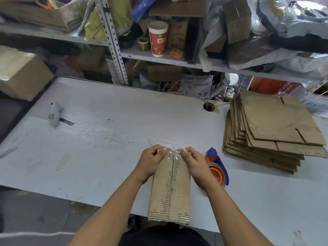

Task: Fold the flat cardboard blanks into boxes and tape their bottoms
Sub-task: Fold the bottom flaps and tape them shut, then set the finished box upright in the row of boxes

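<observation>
A folded cardboard box stands bottom-up at the near edge of the white table, its two flaps meeting in a centre seam covered with clear tape. My left hand and my right hand grip the far end of the box from either side, thumbs pressing the crinkled tape end over the far edge. A tape dispenser, blue with an orange core, lies on the table just right of my right hand. A stack of flat cardboard blanks lies at the right.
A white box cutter lies at the table's left. A round cable hole sits near the table's back edge. Cluttered metal shelves with a red paper cup stand behind. A closed carton sits at the far left.
</observation>
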